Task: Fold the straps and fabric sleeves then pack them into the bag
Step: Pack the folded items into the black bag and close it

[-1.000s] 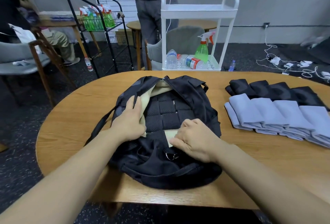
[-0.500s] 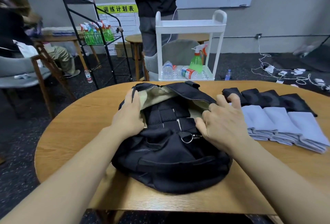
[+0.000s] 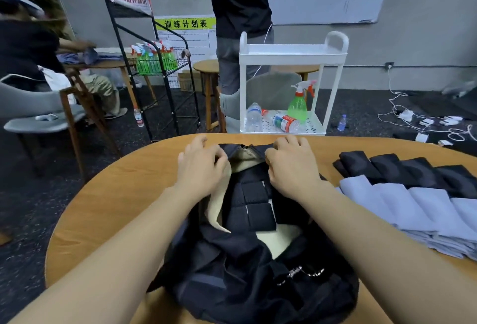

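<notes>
A black backpack (image 3: pixel 247 272) lies open on the wooden table (image 3: pixel 116 194), showing a beige lining and several folded black straps (image 3: pixel 254 203) packed inside. My left hand (image 3: pixel 200 165) grips the left edge of the opening near its far end. On the opposite rim, my right hand (image 3: pixel 291 166) holds the bag with curled fingers. To the right on the table lie a row of folded light-blue fabric sleeves (image 3: pixel 418 207) and, behind them, folded black sleeves (image 3: pixel 402 168).
Beyond the table stands a white cart (image 3: pixel 291 55) with a green spray bottle and water bottles. A person in black stands behind it. A black wire rack (image 3: pixel 154 65) and chairs are at the left; cables lie on the floor at the right.
Both hands have slid along the bag's opening toward its far end. The opening is spread wider and the bag lies closer to me.
</notes>
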`<action>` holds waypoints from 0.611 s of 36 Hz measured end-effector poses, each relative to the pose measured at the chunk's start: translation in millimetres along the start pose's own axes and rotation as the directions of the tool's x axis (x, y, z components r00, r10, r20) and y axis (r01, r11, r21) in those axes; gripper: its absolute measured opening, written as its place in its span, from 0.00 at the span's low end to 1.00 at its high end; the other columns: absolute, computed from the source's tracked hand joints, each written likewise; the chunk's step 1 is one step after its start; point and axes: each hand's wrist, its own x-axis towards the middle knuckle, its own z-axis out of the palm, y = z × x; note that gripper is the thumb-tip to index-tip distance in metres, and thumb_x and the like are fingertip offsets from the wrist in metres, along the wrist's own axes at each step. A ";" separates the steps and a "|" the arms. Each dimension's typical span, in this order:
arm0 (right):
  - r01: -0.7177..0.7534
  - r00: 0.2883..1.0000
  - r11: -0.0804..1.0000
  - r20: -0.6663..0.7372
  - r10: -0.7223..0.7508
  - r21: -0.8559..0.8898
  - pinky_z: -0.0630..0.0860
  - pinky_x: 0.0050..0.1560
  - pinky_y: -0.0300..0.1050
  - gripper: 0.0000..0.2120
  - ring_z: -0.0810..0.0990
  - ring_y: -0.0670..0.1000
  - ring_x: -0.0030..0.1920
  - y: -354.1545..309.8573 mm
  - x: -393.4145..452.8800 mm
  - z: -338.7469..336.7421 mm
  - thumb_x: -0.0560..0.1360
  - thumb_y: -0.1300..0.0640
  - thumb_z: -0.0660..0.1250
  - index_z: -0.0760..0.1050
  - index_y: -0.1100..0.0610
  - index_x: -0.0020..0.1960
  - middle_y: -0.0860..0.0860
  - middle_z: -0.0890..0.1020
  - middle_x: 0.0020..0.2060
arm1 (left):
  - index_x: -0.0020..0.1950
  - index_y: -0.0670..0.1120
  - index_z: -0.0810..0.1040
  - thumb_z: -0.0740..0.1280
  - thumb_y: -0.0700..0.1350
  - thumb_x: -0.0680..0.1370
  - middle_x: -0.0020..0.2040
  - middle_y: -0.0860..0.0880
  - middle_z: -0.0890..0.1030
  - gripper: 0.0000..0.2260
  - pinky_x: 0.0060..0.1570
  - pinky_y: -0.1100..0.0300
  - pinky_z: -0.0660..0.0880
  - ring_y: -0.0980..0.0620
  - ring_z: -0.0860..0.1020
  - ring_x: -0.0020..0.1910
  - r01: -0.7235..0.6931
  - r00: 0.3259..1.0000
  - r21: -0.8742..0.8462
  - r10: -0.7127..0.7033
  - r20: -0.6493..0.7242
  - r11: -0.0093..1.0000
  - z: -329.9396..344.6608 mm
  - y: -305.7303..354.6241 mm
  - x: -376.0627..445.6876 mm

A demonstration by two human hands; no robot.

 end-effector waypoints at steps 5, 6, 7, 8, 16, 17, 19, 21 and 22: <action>-0.002 0.968 1.000 0.249 0.005 -0.013 0.57 0.70 0.56 0.13 0.56 0.59 0.73 10.3 38.4 18.6 0.77 0.49 0.61 0.80 0.48 0.58 0.56 0.67 0.69 | 0.43 0.56 0.80 0.66 0.50 0.78 0.79 0.44 0.54 0.06 0.70 0.48 0.56 0.48 0.51 0.78 0.104 0.967 -0.088 -0.081 0.241 0.991 12.8 -7.9 39.0; 0.008 0.956 1.000 0.293 -0.004 -0.012 0.54 0.72 0.58 0.14 0.54 0.59 0.74 12.6 44.9 23.1 0.78 0.49 0.61 0.80 0.48 0.58 0.56 0.65 0.71 | 0.41 0.57 0.80 0.67 0.49 0.78 0.80 0.44 0.54 0.07 0.72 0.47 0.56 0.49 0.49 0.79 0.112 0.952 -0.123 -0.072 0.297 0.986 14.9 -9.1 44.9; 0.013 0.942 1.000 0.335 -0.010 -0.006 0.53 0.72 0.59 0.14 0.53 0.59 0.75 14.9 50.5 26.8 0.78 0.49 0.60 0.80 0.48 0.59 0.55 0.65 0.71 | 0.38 0.59 0.81 0.68 0.48 0.77 0.79 0.43 0.55 0.08 0.74 0.46 0.55 0.50 0.46 0.79 0.115 0.936 -0.166 -0.051 0.349 0.979 17.3 -10.2 50.8; 0.016 0.925 1.000 0.380 -0.015 0.002 0.53 0.71 0.59 0.14 0.54 0.59 0.74 16.8 54.8 29.1 0.78 0.50 0.59 0.79 0.48 0.58 0.54 0.67 0.70 | 0.37 0.60 0.81 0.69 0.47 0.76 0.79 0.43 0.56 0.10 0.74 0.46 0.54 0.52 0.45 0.79 0.125 0.919 -0.201 -0.036 0.393 0.972 18.6 -10.4 55.3; 0.027 0.971 0.997 0.237 -0.008 -0.075 0.60 0.66 0.56 0.14 0.67 0.56 0.65 33.8 72.5 21.2 0.77 0.54 0.61 0.73 0.53 0.62 0.54 0.71 0.61 | 0.72 0.54 0.70 0.59 0.36 0.78 0.80 0.45 0.44 0.24 0.75 0.44 0.53 0.39 0.47 0.78 0.074 0.810 0.045 -0.086 0.581 0.996 23.0 -3.8 72.3; 0.038 0.980 0.992 0.200 -0.013 -0.118 0.60 0.66 0.56 0.15 0.67 0.56 0.65 36.6 73.0 19.0 0.77 0.53 0.61 0.73 0.52 0.62 0.54 0.70 0.61 | 0.72 0.51 0.70 0.59 0.35 0.77 0.79 0.45 0.47 0.24 0.74 0.43 0.56 0.39 0.51 0.77 0.064 0.827 0.072 -0.094 0.554 0.995 23.7 -3.8 73.4; 0.059 0.986 0.980 0.164 -0.027 -0.193 0.61 0.66 0.56 0.16 0.67 0.56 0.64 40.4 72.2 16.8 0.76 0.54 0.62 0.72 0.52 0.63 0.54 0.70 0.61 | 0.69 0.48 0.70 0.60 0.36 0.76 0.77 0.47 0.53 0.21 0.68 0.44 0.65 0.40 0.59 0.71 0.009 0.888 0.145 -0.075 0.454 0.989 21.4 -1.6 74.4; 0.040 0.991 0.973 0.131 -0.011 -0.225 0.63 0.62 0.55 0.16 0.69 0.57 0.62 43.3 70.8 16.7 0.75 0.55 0.63 0.69 0.53 0.63 0.54 0.70 0.60 | 0.65 0.47 0.69 0.61 0.37 0.76 0.75 0.49 0.56 0.18 0.55 0.49 0.72 0.41 0.63 0.66 -0.070 0.945 0.274 -0.023 0.325 0.959 13.5 5.4 75.2; 0.021 0.994 0.972 0.107 0.005 -0.236 0.64 0.60 0.54 0.17 0.70 0.56 0.61 44.7 70.2 16.3 0.74 0.57 0.63 0.67 0.53 0.62 0.54 0.71 0.60 | 0.65 0.48 0.68 0.62 0.37 0.76 0.74 0.49 0.57 0.17 0.48 0.51 0.71 0.42 0.63 0.65 -0.098 0.965 0.353 0.003 0.261 0.931 8.5 9.9 75.4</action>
